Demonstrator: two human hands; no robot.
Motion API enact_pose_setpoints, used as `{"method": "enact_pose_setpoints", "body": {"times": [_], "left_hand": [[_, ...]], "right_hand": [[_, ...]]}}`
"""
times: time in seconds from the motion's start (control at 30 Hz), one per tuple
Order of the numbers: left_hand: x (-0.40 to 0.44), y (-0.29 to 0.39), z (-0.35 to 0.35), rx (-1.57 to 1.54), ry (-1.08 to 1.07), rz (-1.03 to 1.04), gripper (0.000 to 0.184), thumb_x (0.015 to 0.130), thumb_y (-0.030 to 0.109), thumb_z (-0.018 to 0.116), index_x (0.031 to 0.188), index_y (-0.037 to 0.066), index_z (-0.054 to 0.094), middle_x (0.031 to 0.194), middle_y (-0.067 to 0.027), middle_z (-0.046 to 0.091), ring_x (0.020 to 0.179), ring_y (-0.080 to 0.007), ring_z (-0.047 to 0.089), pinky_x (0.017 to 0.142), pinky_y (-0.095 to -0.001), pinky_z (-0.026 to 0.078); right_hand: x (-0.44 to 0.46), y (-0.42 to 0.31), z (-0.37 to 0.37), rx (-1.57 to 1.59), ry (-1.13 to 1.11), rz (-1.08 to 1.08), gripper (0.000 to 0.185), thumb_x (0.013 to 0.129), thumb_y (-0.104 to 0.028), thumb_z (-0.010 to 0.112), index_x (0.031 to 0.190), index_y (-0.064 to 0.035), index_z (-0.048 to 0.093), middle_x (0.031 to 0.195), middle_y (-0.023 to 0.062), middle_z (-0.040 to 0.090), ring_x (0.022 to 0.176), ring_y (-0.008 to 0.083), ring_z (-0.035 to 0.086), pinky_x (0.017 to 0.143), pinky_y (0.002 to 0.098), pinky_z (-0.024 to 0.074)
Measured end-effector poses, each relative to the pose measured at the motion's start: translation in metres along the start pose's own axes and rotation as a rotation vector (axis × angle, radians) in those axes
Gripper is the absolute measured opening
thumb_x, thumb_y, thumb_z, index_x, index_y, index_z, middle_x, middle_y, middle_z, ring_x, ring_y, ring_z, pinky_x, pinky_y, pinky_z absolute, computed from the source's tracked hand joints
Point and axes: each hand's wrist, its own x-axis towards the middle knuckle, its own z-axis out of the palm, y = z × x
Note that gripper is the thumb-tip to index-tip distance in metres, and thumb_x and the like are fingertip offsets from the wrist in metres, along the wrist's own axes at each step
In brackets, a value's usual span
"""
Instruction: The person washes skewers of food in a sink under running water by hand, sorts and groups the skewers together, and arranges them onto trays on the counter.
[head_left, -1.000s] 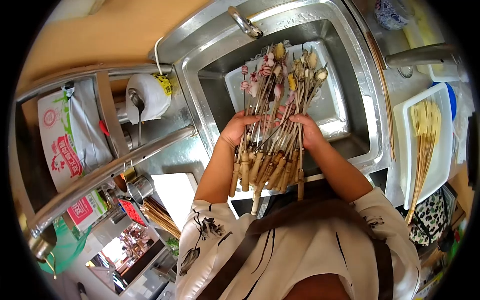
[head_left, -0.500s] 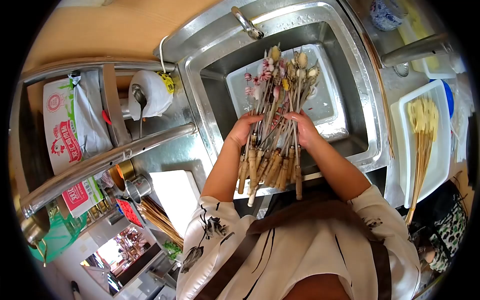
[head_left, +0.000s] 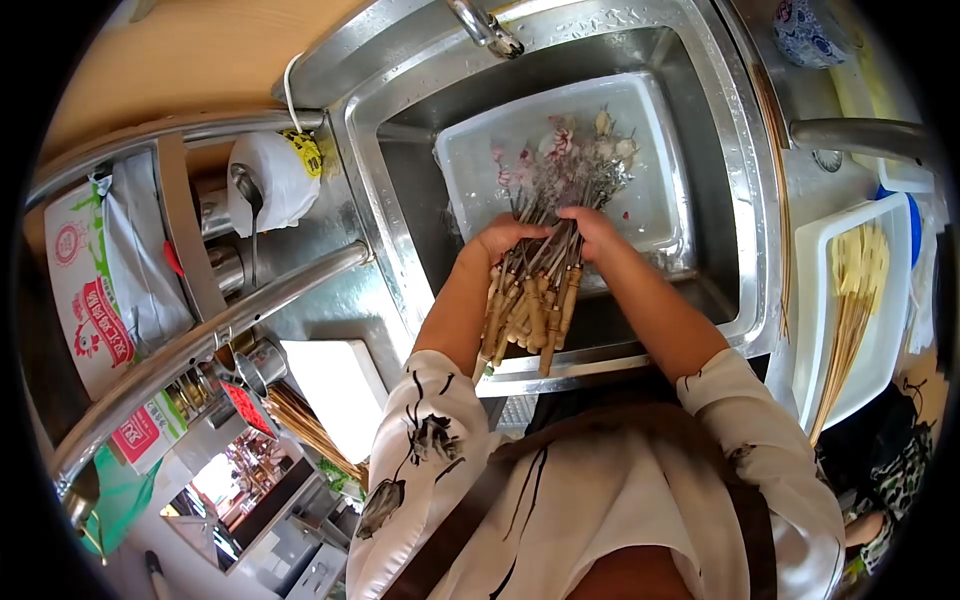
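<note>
A bundle of thin skewers with wooden handles (head_left: 530, 315) slants over the sink, handles towards me. Their far ends carry small pink and cream pieces (head_left: 562, 140) that I cannot name exactly; these lie in the water of a white basin (head_left: 460, 150), partly blurred. My left hand (head_left: 508, 236) is closed round the left side of the bundle. On the other side, my right hand (head_left: 592, 232) grips the shafts, its thumb close to the left one. The basin sits inside the steel sink (head_left: 410, 240).
A faucet (head_left: 490, 32) overhangs the sink's back edge. At right, a white tray (head_left: 808, 290) holds sticks with pale yellow pieces (head_left: 855, 275). A metal rail (head_left: 290, 290), a spoon (head_left: 250, 195) and a white board (head_left: 335, 390) are at left.
The bundle's far ends have gone down into the basin's water, and both hands have moved closer together round the shafts. The view has shifted slightly.
</note>
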Motion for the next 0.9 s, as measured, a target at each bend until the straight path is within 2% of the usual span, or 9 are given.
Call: {"method": "enact_pose_setpoints", "body": {"times": [0.17,0.27,0.33,0.4,0.5,0.67,0.73,0.77,0.9], "left_hand": [[-0.027,0.005,0.013,0.01,-0.003,0.086,0.044,0.072,0.014,0.073,0.11,-0.001,0.056,0.096,-0.0096,0.063,0.084,-0.0189,0.06,0.075,-0.0307,0.048],[-0.053,0.002,0.021,-0.044,-0.032,0.25,0.045,0.073,0.01,0.071,0.113,-0.001,0.053,0.102,-0.0086,0.061,0.091,-0.0173,0.057,0.081,-0.0301,0.046],[-0.078,0.006,0.029,0.09,-0.007,0.388,0.048,0.073,0.007,0.07,0.116,-0.002,0.049,0.107,-0.0086,0.058,0.096,-0.0167,0.054,0.086,-0.0296,0.042],[-0.096,0.006,0.032,0.14,-0.005,0.421,0.056,0.074,0.007,0.069,0.122,-0.002,0.042,0.111,-0.0089,0.056,0.101,-0.0169,0.051,0.09,-0.0297,0.039],[-0.133,0.02,0.044,0.355,0.102,0.484,0.065,0.073,0.009,0.071,0.126,0.0,0.035,0.111,-0.0096,0.055,0.103,-0.0161,0.049,0.092,-0.0294,0.038],[-0.19,0.042,0.064,0.504,0.27,0.638,0.062,0.077,0.01,0.068,0.126,-0.001,0.033,0.111,-0.0125,0.054,0.102,-0.0161,0.049,0.091,-0.0298,0.038],[-0.214,0.05,0.075,0.556,0.351,0.823,0.068,0.078,0.022,0.069,0.126,-0.003,0.028,0.105,-0.0245,0.057,0.1,-0.0338,0.057,0.084,-0.0357,0.044],[-0.226,0.054,0.082,0.607,0.386,0.905,0.063,0.081,0.026,0.064,0.125,-0.002,0.028,0.101,-0.0279,0.056,0.097,-0.0421,0.055,0.079,-0.0404,0.045],[-0.23,0.052,0.092,0.744,0.514,0.749,0.051,0.088,0.03,0.052,0.119,-0.005,0.032,0.092,-0.0303,0.056,0.088,-0.0472,0.053,0.071,-0.0486,0.043]], "right_hand": [[-0.015,0.015,-0.004,0.098,-0.132,-0.219,0.028,0.076,-0.001,0.057,0.102,0.0041,0.05,0.09,0.013,0.057,0.078,0.0277,0.059,0.068,0.0413,0.0513],[-0.045,0.029,0.006,0.168,-0.172,-0.342,0.032,0.074,0.002,0.057,0.105,0.0026,0.049,0.093,0.0124,0.057,0.081,0.0277,0.059,0.069,0.0406,0.0511],[-0.073,0.035,0.017,0.14,-0.194,-0.365,0.035,0.074,0.004,0.056,0.108,0.0021,0.048,0.098,0.0125,0.057,0.085,0.0266,0.058,0.071,0.0401,0.0508],[-0.101,0.042,0.031,0.173,-0.115,-0.455,0.039,0.075,0.006,0.055,0.112,0.0014,0.045,0.102,0.0131,0.056,0.087,0.0253,0.058,0.073,0.0391,0.0503],[-0.127,0.047,0.042,0.163,-0.182,-0.543,0.039,0.076,0.005,0.057,0.112,-0.0004,0.043,0.104,0.0118,0.056,0.089,0.0231,0.057,0.075,0.0366,0.0491],[-0.195,0.038,0.073,0.09,-0.299,-0.753,0.038,0.078,0.002,0.058,0.111,-0.0016,0.042,0.103,0.0095,0.056,0.09,0.0181,0.056,0.078,0.0337,0.0471],[-0.227,0.035,0.086,0.081,-0.36,-0.838,0.037,0.078,0.002,0.058,0.112,-0.0012,0.042,0.103,0.0087,0.056,0.09,0.0168,0.055,0.077,0.0327,0.0471],[-0.237,0.035,0.089,0.074,-0.398,-0.898,0.037,0.078,0.001,0.058,0.112,-0.0011,0.042,0.103,0.0084,0.056,0.089,0.0163,0.055,0.078,0.0318,0.0467],[-0.222,0.044,0.076,0.033,-0.357,-0.892,0.037,0.078,0.0,0.057,0.112,-0.0013,0.044,0.099,0.0074,0.058,0.085,0.0155,0.056,0.078,0.0287,0.0448]]}}
